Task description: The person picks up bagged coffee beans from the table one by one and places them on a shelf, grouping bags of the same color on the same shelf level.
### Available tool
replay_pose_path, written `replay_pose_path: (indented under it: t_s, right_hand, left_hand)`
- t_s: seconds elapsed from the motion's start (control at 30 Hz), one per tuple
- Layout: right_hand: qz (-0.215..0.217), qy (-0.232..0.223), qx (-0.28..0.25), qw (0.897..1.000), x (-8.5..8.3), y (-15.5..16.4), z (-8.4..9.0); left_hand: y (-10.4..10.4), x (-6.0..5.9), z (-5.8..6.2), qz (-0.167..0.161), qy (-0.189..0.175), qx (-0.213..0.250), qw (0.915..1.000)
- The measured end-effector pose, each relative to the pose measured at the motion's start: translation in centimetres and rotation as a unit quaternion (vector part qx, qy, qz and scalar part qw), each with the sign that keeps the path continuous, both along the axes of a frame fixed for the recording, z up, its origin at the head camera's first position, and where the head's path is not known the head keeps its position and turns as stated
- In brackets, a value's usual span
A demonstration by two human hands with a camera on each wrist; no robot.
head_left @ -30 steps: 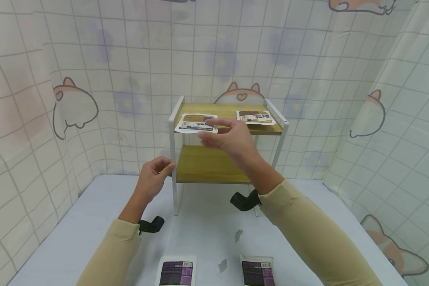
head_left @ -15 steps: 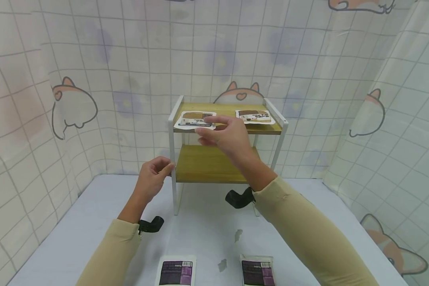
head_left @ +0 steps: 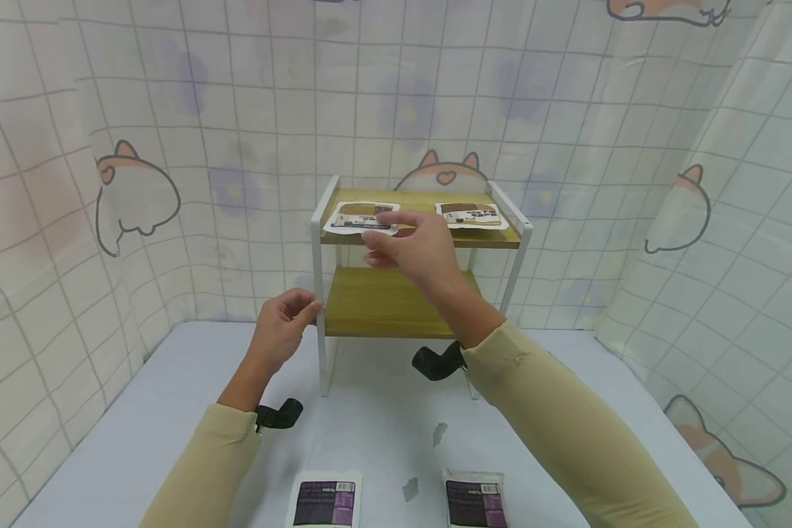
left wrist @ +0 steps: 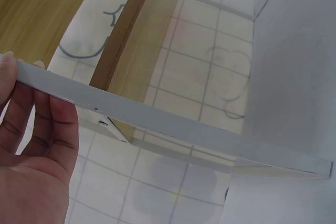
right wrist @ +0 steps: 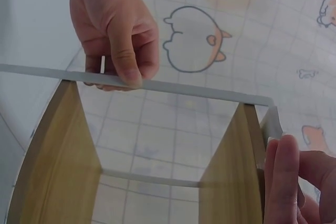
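Two hands: right grip [head_left: 405,246] pinches packet [head_left: 359,217] on shelf top; left grip [head_left: 284,326] clamps shelf leg [head_left: 317,293].

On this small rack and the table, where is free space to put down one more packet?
The lower shelf is wholly bare. On the top shelf, a narrow strip lies between the left packet, which the right hand pinches, and the right packet. The table is open beside the left hand, which grips the front left post; its near edge holds two purple packets.
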State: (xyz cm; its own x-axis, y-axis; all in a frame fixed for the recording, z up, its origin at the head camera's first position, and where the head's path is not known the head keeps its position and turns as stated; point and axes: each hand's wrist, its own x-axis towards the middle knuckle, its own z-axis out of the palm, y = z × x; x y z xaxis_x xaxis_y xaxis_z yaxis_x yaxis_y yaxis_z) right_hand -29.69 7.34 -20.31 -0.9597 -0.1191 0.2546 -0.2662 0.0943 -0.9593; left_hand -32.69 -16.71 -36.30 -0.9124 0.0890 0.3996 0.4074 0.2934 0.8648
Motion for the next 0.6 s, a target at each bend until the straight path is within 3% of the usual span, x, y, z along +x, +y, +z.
replay_pose_path:
  t_s: [0.33, 0.6]
  right_hand:
    - [-0.013, -0.003, -0.007, 1.000, -0.45, -0.36, 0.24]
    - [-0.035, -0.005, 0.027, 0.999, -0.68, -0.46, 0.62]
  left_hand:
    - [0.00, 0.04, 0.05, 0.000, -0.002, -0.004, 1.0000]
    - [0.15, 0.17, 0.17, 0.005, -0.005, -0.008, 0.9999]
